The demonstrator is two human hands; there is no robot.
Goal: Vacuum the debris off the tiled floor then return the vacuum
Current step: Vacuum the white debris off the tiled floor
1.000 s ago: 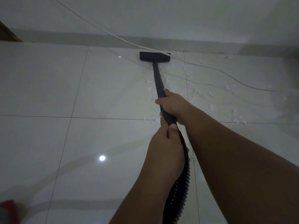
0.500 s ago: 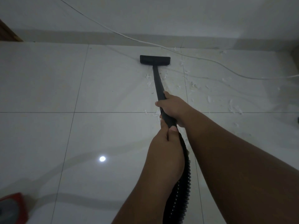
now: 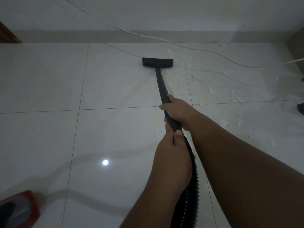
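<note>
The right hand (image 3: 178,111) wraps its fingers around a slim black vacuum wand (image 3: 162,86). Just behind it, the left hand (image 3: 171,150) grips the wand's near end, thumb on top, where a black ribbed hose (image 3: 192,186) trails back. The wand slopes away to a flat black floor nozzle (image 3: 157,62) resting on the glossy white tiled floor (image 3: 49,79). Small white debris scraps (image 3: 213,89) lie scattered right of the nozzle, near a white cable (image 3: 205,51). A red vacuum body (image 3: 24,204) sits at lower left.
</note>
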